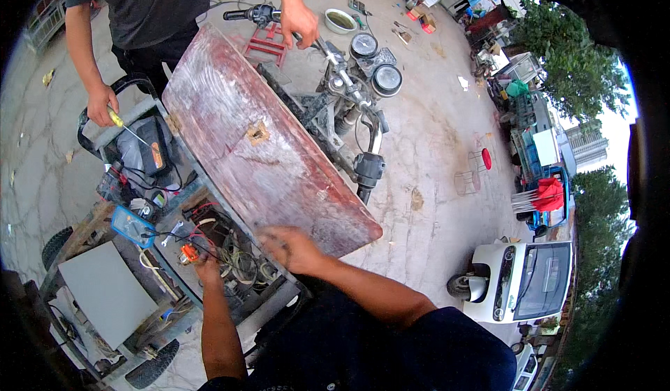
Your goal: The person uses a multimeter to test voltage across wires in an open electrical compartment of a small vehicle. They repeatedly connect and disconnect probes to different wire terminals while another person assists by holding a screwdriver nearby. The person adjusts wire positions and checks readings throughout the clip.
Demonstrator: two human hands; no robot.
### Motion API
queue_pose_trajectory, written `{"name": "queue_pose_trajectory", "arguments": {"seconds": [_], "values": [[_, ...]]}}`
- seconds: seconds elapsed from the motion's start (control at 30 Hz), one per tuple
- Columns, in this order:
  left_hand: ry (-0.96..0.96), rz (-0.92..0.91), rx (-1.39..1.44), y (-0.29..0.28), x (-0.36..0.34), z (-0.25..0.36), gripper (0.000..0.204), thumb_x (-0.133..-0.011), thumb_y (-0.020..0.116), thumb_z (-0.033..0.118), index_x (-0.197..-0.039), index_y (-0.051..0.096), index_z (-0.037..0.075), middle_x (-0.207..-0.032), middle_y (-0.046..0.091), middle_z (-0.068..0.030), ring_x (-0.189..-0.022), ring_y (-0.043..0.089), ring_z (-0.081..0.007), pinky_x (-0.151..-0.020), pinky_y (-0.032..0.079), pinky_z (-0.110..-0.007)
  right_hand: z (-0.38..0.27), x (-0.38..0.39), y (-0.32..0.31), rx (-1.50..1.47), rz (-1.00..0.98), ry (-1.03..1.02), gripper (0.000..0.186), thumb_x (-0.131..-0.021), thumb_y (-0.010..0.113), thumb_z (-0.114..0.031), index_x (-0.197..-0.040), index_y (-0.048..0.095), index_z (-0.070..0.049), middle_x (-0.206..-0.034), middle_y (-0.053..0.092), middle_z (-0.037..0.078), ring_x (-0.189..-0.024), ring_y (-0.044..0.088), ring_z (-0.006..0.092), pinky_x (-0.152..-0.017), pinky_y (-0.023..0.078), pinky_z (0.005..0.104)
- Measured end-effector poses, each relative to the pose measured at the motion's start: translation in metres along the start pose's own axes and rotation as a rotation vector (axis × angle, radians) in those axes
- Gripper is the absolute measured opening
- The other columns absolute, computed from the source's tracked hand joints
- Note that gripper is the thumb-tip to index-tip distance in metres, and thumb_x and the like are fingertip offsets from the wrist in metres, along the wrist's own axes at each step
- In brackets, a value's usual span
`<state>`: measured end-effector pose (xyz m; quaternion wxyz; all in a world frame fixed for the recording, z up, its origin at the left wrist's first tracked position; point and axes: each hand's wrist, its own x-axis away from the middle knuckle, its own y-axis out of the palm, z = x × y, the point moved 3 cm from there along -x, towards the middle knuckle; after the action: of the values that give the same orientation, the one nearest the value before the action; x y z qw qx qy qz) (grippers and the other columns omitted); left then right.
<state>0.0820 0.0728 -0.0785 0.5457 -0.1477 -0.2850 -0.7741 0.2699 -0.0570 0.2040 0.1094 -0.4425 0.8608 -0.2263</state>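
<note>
My left hand (207, 269) reaches into the open frame of a three-wheeled vehicle. Its fingers are closed on a small orange connector (188, 253) among loose wires (241, 264). Over the lower edge of a worn reddish-brown board (244, 136) is my right hand (287, 249), slightly smeared by motion; whether its fingers hold anything cannot be made out. Close to my left hand lie an open-end wrench (172, 233) and a blue-framed device (133, 226) with a dark lead.
Across from me, a person holds a yellow-handled screwdriver (115, 117) over a black box (155, 147); their other hand grips the handlebar (335, 66). A grey panel (108, 293) rests on the frame. Farther right are a red stool (486, 159) and a white vehicle (520, 283).
</note>
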Motion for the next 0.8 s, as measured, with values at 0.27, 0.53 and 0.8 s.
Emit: {"name": "queue_pose_trajectory", "arguments": {"seconds": [0.27,0.53,0.8], "values": [[-0.149,0.024,-0.02,0.027,0.018,0.025,0.012,-0.086,0.067,0.012,-0.08,0.059,0.006,-0.075,0.058,-0.0003,-0.067,0.055,-0.0121,-0.058,0.041,-0.029,-0.019,-0.073,-0.192,0.647,0.707,-0.13,0.026,-0.088,0.056,-0.012,-0.11,0.057,0.001,-0.098,0.062,0.024,-0.087,0.061,0.0417,-0.076,0.049,0.045],[-0.211,-0.053,0.027,0.009,0.008,0.003,0.015,-0.083,0.07,0.015,-0.091,0.063,0.004,-0.082,0.062,-0.003,-0.074,0.058,-0.0138,-0.065,0.048,-0.029,0.013,-0.134,-0.251,0.961,0.605,0.088,0.02,-0.083,0.053,-0.014,-0.096,0.058,0.0,-0.093,0.062,0.026,-0.082,0.061,0.0434,-0.071,0.049,0.0501],[-0.126,0.044,-0.102,0.011,0.012,0.011,0.026,-0.083,0.072,0.023,-0.093,0.066,-0.001,-0.081,0.064,-0.002,-0.068,0.057,-0.0119,-0.06,0.047,-0.027,0.06,-0.159,-0.276,0.912,0.517,0.173,0.026,-0.078,0.052,-0.013,-0.098,0.064,-0.002,-0.09,0.064,0.026,-0.088,0.062,0.0426,-0.075,0.048,0.0511]]}}
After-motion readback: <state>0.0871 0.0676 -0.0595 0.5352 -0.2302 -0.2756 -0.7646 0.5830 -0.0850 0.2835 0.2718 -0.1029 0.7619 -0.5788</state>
